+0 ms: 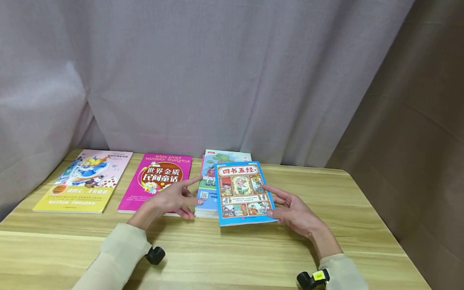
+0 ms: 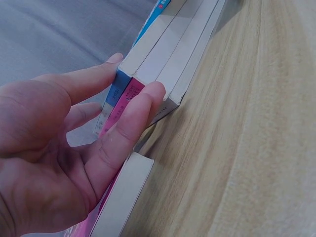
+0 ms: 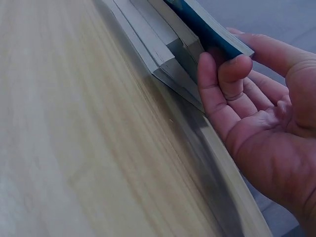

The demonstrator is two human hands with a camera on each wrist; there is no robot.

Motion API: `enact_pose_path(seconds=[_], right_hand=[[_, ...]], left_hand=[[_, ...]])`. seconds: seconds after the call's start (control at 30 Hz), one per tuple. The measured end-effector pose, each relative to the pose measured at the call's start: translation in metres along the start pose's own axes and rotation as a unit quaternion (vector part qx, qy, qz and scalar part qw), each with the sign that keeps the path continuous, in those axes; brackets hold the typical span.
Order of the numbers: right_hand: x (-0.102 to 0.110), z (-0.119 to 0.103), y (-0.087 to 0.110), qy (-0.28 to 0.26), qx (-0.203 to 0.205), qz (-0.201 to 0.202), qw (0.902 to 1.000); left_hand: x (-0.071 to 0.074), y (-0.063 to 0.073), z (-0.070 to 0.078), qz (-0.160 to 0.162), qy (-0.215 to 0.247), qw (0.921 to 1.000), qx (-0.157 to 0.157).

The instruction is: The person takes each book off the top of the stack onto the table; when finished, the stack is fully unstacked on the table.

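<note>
My right hand pinches a blue-bordered picture book by its right edge, thumb on the cover and fingers beneath. The book is tilted over a stack of books and covers much of the top one, a pale blue-green book. In the right wrist view the held book is lifted at its gripped side. My left hand is at the left side of the stack. Its fingers are extended, with fingertips right at the pink spine and blue spine in the left wrist view.
A magenta book lies just left of the stack, partly behind my left hand. Farther left is a yellow-and-pink book. The wooden table ends at a grey curtain behind the books.
</note>
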State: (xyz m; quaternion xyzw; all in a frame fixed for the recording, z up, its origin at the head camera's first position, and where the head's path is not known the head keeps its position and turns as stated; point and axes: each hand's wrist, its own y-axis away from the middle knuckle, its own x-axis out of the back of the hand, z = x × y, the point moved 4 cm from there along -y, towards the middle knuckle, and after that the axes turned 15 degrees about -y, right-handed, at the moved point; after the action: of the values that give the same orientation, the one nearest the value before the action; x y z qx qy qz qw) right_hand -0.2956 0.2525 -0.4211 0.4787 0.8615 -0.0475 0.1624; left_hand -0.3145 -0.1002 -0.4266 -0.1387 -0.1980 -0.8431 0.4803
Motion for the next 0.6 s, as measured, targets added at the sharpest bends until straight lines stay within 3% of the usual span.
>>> enact_pose_path(seconds=[0.6], right_hand=[[0.0033,-0.0082,0.0021,-0.033,0.042,0.024,0.9983]], left_hand=[[-0.0005,-0.0007,-0.0012,0.005,0.003,1.0,0.006]])
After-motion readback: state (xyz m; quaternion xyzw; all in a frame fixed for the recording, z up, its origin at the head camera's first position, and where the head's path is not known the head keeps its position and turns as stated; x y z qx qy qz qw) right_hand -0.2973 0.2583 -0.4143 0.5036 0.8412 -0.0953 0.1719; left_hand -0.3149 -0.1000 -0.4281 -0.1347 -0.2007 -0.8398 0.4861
